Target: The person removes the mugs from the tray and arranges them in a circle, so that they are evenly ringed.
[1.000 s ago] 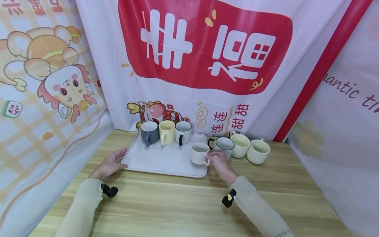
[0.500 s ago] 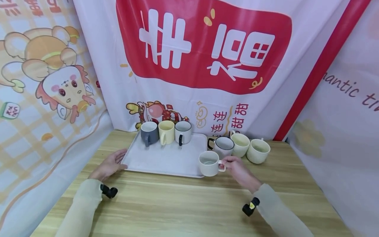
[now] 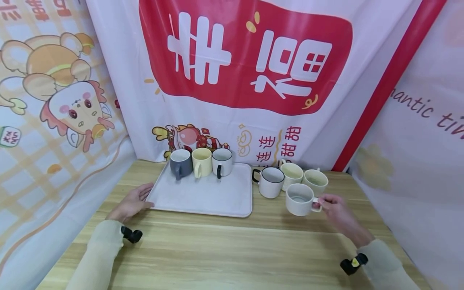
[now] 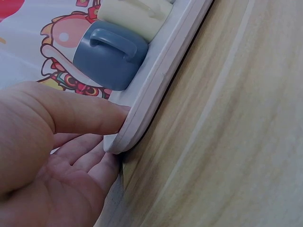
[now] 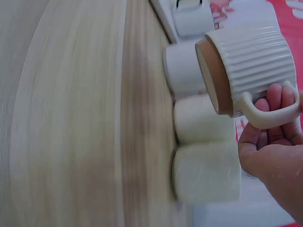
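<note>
In the head view my right hand [image 3: 337, 209] holds a ribbed white mug [image 3: 299, 200] by its handle, to the right of the tray. The mug's tan base shows in the right wrist view, raised off the table, with fingers through the handle. My left hand [image 3: 133, 202] grips the near left corner of a white rectangular tray [image 3: 203, 197]. The left wrist view has the thumb [image 4: 94, 116] on the rim and the other fingers below it. Along the tray's back stand a dark grey mug [image 3: 181, 164], a pale yellow mug [image 3: 201, 163] and a white black-handled mug [image 3: 222, 163].
Right of the tray, another white mug [image 3: 271, 183] with a black rim and handle stands beside a pale yellow-green cup [image 3: 291, 176] and a cream cup [image 3: 315, 181]. Wooden table [image 3: 232, 253] extends in front. Printed cloth [image 3: 250, 133] hangs close behind the mugs.
The ribbed white mug has moved right, from over the tray's right end to in front of the two pale cups, with my right hand on its handle. My left hand stays at the tray corner.
</note>
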